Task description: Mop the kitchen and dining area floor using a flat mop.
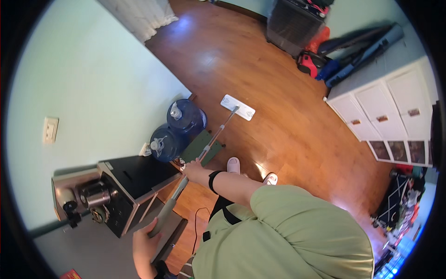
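A flat mop runs diagonally across the view, its white rectangular head (228,101) lying on the wood floor. My right hand (193,171) is closed around the middle of the mop's metal pole (210,143). Lower down, my left hand (144,244) holds the grey grip (165,211) near the pole's upper end; part of its hold is hidden. Two blue water jugs (186,113) stand against the wall, left of the pole. Beside them, a dark green board (191,150) lies partly beneath the pole.
A black-topped appliance (143,178) and a grey surface (94,240) are close on the left. A cable (195,223) trails across the floor. White cabinets (376,104) stand at right, a suitcase (292,28) at the far wall, and a loaded folding cart (395,198) at lower right.
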Motion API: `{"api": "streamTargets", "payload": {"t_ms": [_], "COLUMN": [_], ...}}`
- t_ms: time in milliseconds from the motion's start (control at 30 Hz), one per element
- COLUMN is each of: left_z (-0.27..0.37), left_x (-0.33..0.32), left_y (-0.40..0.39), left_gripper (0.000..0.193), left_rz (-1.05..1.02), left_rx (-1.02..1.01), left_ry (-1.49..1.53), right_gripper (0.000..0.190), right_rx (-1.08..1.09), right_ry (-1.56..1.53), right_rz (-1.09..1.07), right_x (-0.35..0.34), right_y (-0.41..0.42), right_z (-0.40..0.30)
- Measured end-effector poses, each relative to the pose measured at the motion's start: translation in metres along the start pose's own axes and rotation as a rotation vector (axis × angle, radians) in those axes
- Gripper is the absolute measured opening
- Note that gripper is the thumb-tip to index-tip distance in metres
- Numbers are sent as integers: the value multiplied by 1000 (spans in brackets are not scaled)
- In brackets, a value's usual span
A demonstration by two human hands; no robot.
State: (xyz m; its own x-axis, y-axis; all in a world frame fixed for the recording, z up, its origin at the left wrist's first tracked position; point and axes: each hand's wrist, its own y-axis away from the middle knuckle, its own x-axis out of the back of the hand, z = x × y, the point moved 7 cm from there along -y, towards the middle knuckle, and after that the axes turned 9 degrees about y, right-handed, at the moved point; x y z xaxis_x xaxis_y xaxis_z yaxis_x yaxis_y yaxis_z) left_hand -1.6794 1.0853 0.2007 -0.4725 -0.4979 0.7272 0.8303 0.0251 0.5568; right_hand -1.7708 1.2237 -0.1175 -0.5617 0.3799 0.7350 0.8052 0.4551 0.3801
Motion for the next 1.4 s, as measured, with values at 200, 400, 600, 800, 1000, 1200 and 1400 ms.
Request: {"api": "streamTargets", "payload": {"t_ms": [200, 400, 600, 800, 1000, 1200, 1400], "left_z": [-55, -33, -7, 105, 139, 238, 249], "left_x": [18, 15, -47, -153, -255, -328, -353], "left_y": [16, -12, -110, -218, -279, -234, -215], "left_gripper": [53, 53, 55, 55, 62, 43, 40], "left_rz": [-15, -110, -147, -259, -384, -614, -1092], "left_rx": [147, 247, -165, -398, -286, -415, -482], "left_ry": [250, 194, 178, 191, 390, 281, 63], "right_gripper": [14, 16, 16, 30, 55, 77, 69], "right_rx": [134, 116, -66, -421, -633, -784, -917], "right_ry": [77, 199, 259, -71, -1316, -1212, -1473], "right_rz": [-99, -74, 25, 442, 307, 646, 650], "right_x": [-8, 9, 47, 72, 95, 60, 79], "right_y": [4, 2, -15, 19, 57, 144, 241], "right_z": [-41, -13, 98, 268, 248, 303, 269]}}
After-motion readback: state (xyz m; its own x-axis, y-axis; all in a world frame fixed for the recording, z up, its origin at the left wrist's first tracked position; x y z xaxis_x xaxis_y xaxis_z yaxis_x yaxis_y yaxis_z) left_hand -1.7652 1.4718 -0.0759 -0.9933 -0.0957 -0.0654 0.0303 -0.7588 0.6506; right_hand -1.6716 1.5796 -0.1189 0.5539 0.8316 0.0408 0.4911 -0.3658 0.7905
